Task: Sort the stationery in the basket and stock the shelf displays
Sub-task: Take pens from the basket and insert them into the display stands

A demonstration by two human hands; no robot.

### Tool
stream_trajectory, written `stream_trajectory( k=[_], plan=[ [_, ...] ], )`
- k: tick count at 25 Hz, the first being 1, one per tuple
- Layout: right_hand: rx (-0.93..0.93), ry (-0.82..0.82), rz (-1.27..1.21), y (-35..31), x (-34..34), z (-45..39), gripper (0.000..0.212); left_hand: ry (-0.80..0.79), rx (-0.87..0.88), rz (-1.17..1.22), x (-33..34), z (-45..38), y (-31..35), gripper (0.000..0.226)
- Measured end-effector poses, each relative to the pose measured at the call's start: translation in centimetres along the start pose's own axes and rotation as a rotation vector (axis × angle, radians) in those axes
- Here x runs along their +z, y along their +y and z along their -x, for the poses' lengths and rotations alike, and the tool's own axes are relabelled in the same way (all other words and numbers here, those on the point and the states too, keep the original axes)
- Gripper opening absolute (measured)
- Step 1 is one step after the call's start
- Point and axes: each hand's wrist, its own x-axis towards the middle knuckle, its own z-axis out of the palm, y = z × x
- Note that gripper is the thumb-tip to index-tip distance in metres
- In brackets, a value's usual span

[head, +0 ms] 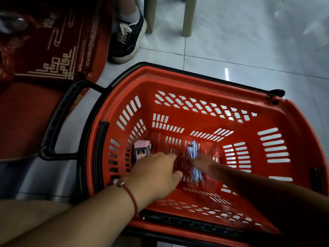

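Note:
A red plastic shopping basket (pixel 293 122) stands on the floor below me. On its bottom at the left lies a pink and black eraser pack (pixel 141 150). My left hand (pixel 156 173), with a red string bracelet on the wrist, reaches into the basket just beside that pack, fingers slightly apart and holding nothing. My right hand (pixel 204 164) is blurred by motion and holds a bundle of blue and white pens (pixel 194 157) near the middle of the basket's bottom.
The basket's black handle (pixel 58 122) is folded out to the left. A red patterned mat (pixel 53 50) lies at the upper left. Another person's dark sneaker (pixel 128 36) and beige furniture legs (pixel 188 16) stand beyond the basket on the tiled floor.

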Motion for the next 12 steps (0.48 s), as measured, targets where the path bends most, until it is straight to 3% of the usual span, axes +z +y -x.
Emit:
stream_trajectory(
  k=[3,6,9,12],
  plan=[
    [-0.155,-0.255,-0.364,-4.4,-0.9,6.8,0.021,0.031,-0.095,0.305,-0.7,-0.7,-0.3,0.043],
    [-0.328,-0.523,-0.509,-6.6,-1.9,11.6,0.03,-0.065,-0.104,0.823,-1.9,-0.9,0.4,0.064],
    [-0.4,-0.494,-0.568,-8.7,-2.5,14.7,0.036,-0.093,-0.014,1.123,-2.5,-0.5,1.5,0.051],
    [-0.404,-0.496,-0.697,-9.3,-3.0,17.5,0.039,-0.009,-0.06,1.246,-2.8,-0.2,2.5,0.046]
  ],
)
